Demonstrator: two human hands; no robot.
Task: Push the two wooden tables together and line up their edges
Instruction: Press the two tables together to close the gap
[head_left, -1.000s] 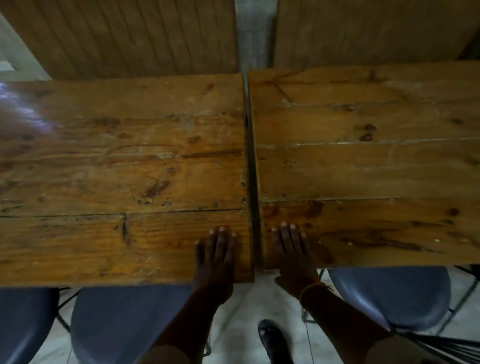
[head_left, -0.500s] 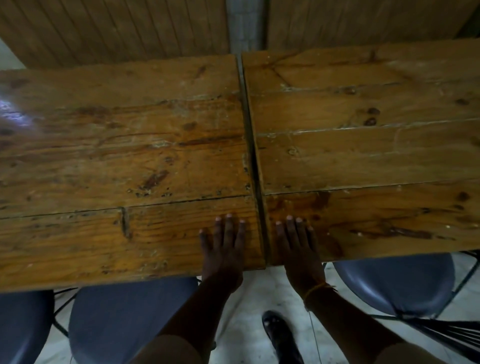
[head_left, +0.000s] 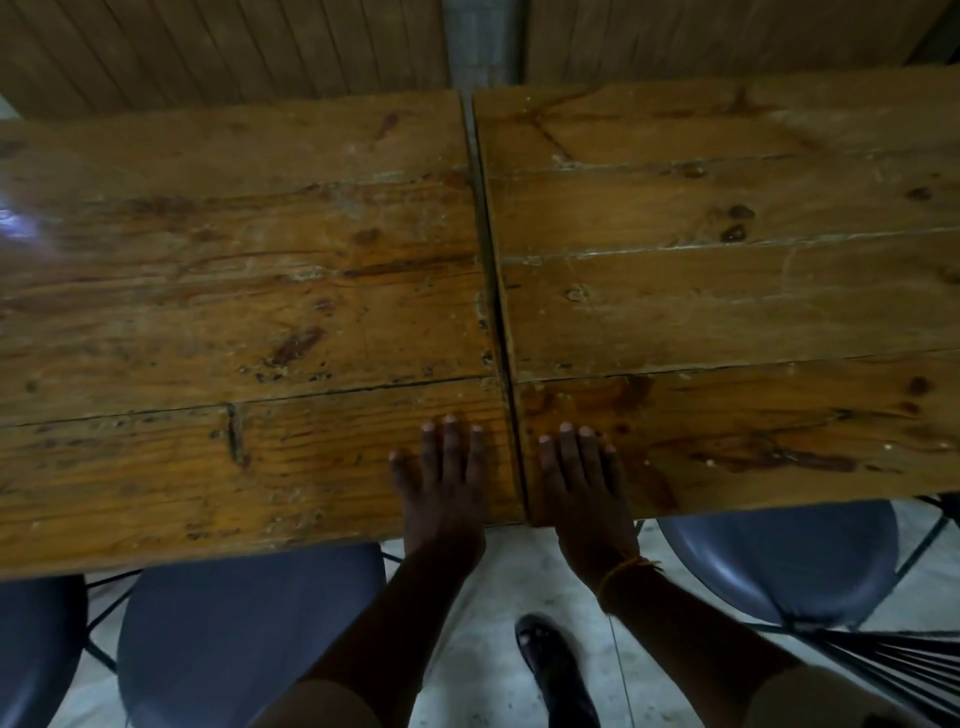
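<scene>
Two worn wooden plank tables stand side by side, the left table (head_left: 218, 312) and the right table (head_left: 727, 291), with only a thin dark seam between them. My left hand (head_left: 444, 483) lies flat, fingers spread, on the left table's near right corner. Just across the seam, my right hand (head_left: 584, 488) lies flat on the right table's near left corner. Neither hand holds anything. At the seam the near edge of the left table sits slightly nearer to me than that of the right table.
Grey-blue chair seats are tucked under the near edges: one (head_left: 249, 629) below the left table, another (head_left: 31, 649) at far left, one (head_left: 779, 561) below the right table. My dark shoe (head_left: 550, 660) stands on the pale floor. A wood-panelled wall (head_left: 223, 47) runs behind the tables.
The gap between the tables has narrowed to a thin seam. Both hands stay flat on the near corners, and the view has shifted a little.
</scene>
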